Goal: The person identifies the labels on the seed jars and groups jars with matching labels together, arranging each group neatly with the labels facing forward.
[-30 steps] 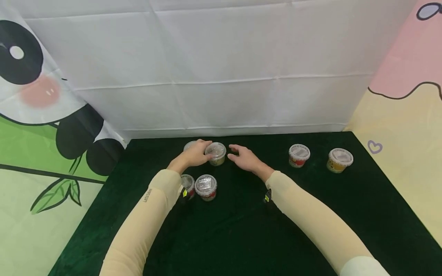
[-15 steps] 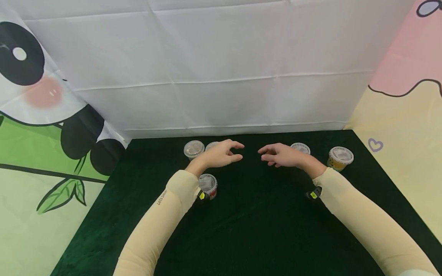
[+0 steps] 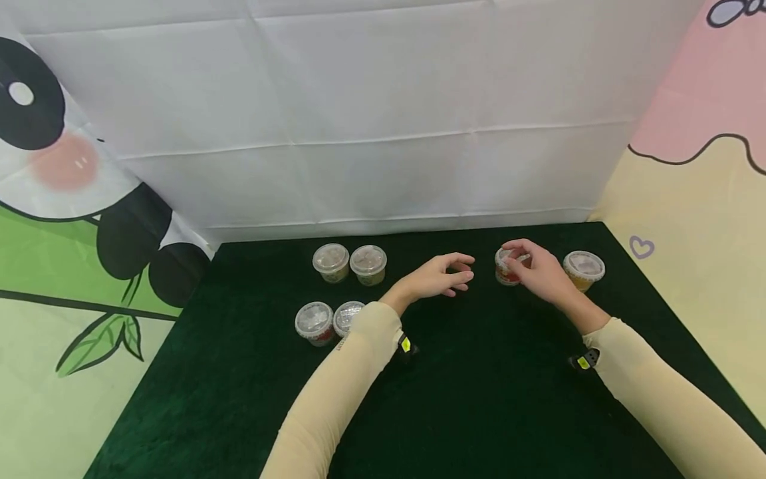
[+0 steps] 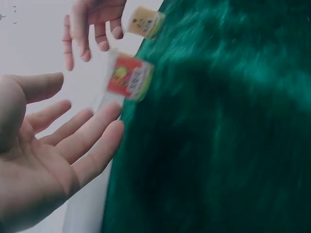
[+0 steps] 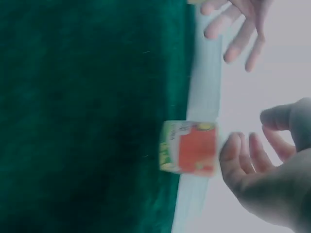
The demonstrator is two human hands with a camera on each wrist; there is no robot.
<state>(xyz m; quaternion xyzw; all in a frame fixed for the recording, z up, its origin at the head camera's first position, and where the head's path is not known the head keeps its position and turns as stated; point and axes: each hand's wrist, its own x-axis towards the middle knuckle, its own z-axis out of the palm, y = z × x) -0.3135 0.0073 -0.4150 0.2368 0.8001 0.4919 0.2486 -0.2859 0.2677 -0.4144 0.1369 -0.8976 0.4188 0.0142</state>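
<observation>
My right hand (image 3: 541, 273) hovers over a small lidded cup with a red label (image 3: 504, 274) at the back right of the table. In the right wrist view its fingers are loosely bent beside the top of that red-labelled cup (image 5: 194, 150), and no grip on it shows. A yellow-labelled lidded cup (image 3: 584, 267) stands just right of the hand, partly covered by it. Palm inward, my left hand (image 3: 433, 276) is in the air left of the red-labelled cup, fingers spread and holding nothing. The left wrist view shows this hand (image 4: 63, 150) apart from both cups.
Two clear-lidded cups stand side by side at the back left, the left one (image 3: 330, 263) and the right one (image 3: 368, 264). Nearer are a red-labelled cup (image 3: 314, 323) and another (image 3: 348, 318) partly behind the left sleeve. White cloth (image 3: 371, 179) rises behind the green table (image 3: 467, 412).
My left hand has left the back-left cups and moved right. My right hand has travelled right to the red-labelled cup. The cups stay where they were.
</observation>
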